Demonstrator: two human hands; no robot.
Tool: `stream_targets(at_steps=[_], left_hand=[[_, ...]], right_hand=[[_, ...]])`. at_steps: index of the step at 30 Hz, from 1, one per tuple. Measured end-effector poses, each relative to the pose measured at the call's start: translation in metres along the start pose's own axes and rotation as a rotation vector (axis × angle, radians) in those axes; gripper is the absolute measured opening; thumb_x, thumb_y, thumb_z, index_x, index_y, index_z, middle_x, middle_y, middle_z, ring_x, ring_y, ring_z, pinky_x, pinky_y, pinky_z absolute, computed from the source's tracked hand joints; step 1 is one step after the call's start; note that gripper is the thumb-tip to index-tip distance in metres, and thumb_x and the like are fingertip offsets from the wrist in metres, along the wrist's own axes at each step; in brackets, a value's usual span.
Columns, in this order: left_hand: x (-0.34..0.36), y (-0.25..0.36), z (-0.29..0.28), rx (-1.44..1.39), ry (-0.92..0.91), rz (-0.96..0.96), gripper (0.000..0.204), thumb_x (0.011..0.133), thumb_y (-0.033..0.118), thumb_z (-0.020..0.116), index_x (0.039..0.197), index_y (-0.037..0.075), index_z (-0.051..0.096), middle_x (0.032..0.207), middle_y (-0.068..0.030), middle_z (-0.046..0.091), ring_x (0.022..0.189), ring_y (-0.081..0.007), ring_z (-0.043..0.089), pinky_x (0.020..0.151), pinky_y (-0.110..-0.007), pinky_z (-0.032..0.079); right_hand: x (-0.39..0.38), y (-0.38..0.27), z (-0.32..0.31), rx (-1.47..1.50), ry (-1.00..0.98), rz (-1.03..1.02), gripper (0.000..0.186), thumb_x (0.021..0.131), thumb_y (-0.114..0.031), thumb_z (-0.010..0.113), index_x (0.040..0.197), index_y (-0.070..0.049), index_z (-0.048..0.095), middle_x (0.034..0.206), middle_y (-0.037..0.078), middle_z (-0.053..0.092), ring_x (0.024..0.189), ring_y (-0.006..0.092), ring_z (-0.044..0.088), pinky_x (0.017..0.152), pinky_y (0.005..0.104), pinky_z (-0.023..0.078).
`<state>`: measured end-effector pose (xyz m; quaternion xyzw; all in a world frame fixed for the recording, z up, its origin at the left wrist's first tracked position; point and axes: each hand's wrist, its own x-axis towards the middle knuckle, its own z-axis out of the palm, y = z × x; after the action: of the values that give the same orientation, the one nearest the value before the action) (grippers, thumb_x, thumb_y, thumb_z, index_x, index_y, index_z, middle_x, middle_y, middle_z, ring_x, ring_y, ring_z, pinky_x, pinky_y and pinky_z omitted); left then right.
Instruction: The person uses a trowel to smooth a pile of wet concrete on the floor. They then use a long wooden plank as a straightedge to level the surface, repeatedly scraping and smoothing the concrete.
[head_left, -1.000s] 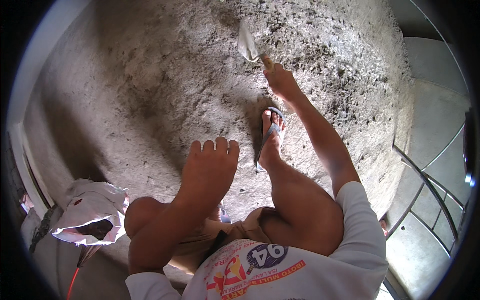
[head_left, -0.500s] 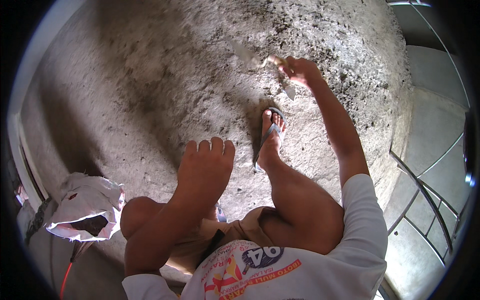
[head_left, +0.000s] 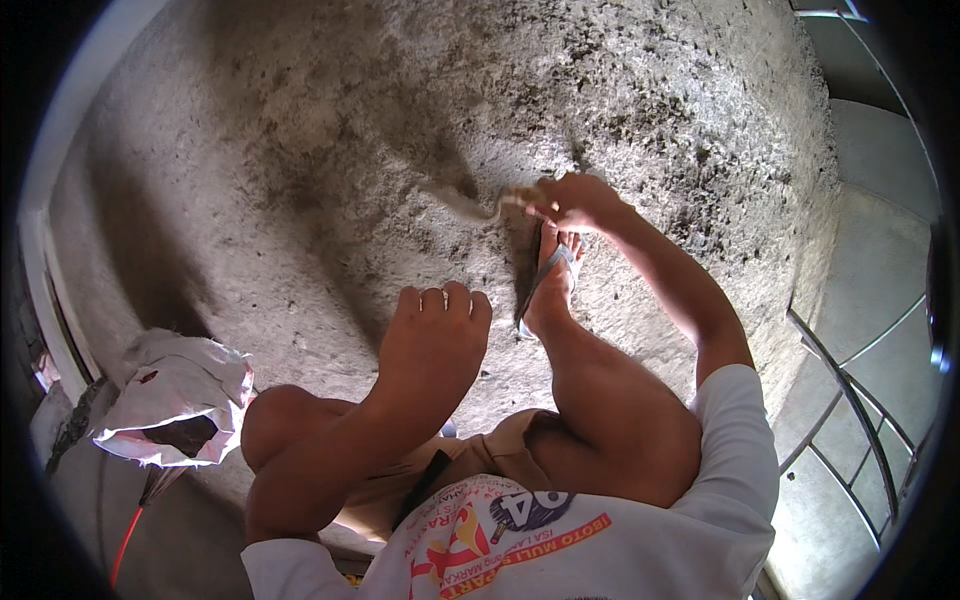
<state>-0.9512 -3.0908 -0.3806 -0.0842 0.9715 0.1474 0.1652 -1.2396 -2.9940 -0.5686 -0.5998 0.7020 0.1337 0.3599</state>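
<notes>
My right hand (head_left: pixel 585 203) is closed round the handle of a trowel (head_left: pixel 511 196), just beyond my sandalled right foot. The trowel's blade points left, low over the rough floor, and is smeared by motion. My left hand (head_left: pixel 437 335) hangs in front of my left knee, back of the hand up, with its fingers curled under. Whatever the left fingers may hold is hidden beneath them. The floor (head_left: pixel 330 170) is coarse, grey and pitted, and shadows of my body fall across it.
To the left stands an opened white sack (head_left: pixel 190 385), dark inside its mouth. A red cord (head_left: pixel 126 545) runs below it. Thin dark metal bars (head_left: pixel 850 400) lie at the right over smoother grey concrete (head_left: pixel 865 260). My right foot (head_left: pixel 551 283) wears a grey flip-flop.
My right hand has drawn the trowel nearer, down toward my foot and slightly left. The left hand has shifted a little to the right in the picture, its fingers still curled.
</notes>
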Motion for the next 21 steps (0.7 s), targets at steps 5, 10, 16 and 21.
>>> stream_targets(at_steps=[5, 10, 16, 21], left_hand=[[0.000, -0.004, 0.001, -0.002, -0.018, -0.007, 0.032, 0.082, 0.013, 0.062, 0.111, 0.002, 0.063, 0.103, -0.0137, 0.065, 0.087, -0.0230, 0.065, 0.081, -0.038, 0.045], [-0.005, -0.011, -0.005, 0.023, -0.102, -0.056, 0.036, 0.082, 0.014, 0.063, 0.117, 0.002, 0.061, 0.109, -0.0150, 0.066, 0.088, -0.0229, 0.065, 0.083, -0.039, 0.045], [0.002, -0.013, 0.004, 0.072, -0.159, -0.069, 0.041, 0.088, 0.029, 0.067, 0.123, 0.006, 0.060, 0.104, -0.0087, 0.063, 0.090, -0.0232, 0.065, 0.081, -0.040, 0.047], [0.018, -0.020, -0.009, 0.007, -0.200, -0.098, 0.044, 0.089, 0.028, 0.065, 0.126, 0.005, 0.058, 0.110, -0.0110, 0.063, 0.097, -0.0275, 0.065, 0.088, -0.042, 0.047]], right_hand=[[0.010, 0.064, -0.028, 0.160, 0.179, 0.208, 0.036, 0.100, -0.045, 0.051, 0.111, -0.012, 0.063, 0.084, 0.012, 0.071, 0.068, 0.0245, 0.067, 0.069, 0.0415, 0.055], [0.026, 0.062, -0.053, 0.434, 0.291, 0.451, 0.059, 0.099, -0.060, 0.040, 0.101, -0.006, 0.064, 0.078, 0.012, 0.068, 0.063, 0.0231, 0.065, 0.063, 0.0433, 0.053], [0.083, -0.045, -0.062, 1.282, 0.160, 0.175, 0.041, 0.098, -0.036, 0.060, 0.114, 0.002, 0.058, 0.086, 0.014, 0.061, 0.061, 0.0173, 0.062, 0.053, 0.0317, 0.058], [0.156, -0.053, -0.092, 1.297, 0.211, 0.104, 0.035, 0.092, -0.029, 0.069, 0.098, 0.005, 0.060, 0.078, 0.016, 0.063, 0.057, 0.0208, 0.063, 0.045, 0.0369, 0.050]])
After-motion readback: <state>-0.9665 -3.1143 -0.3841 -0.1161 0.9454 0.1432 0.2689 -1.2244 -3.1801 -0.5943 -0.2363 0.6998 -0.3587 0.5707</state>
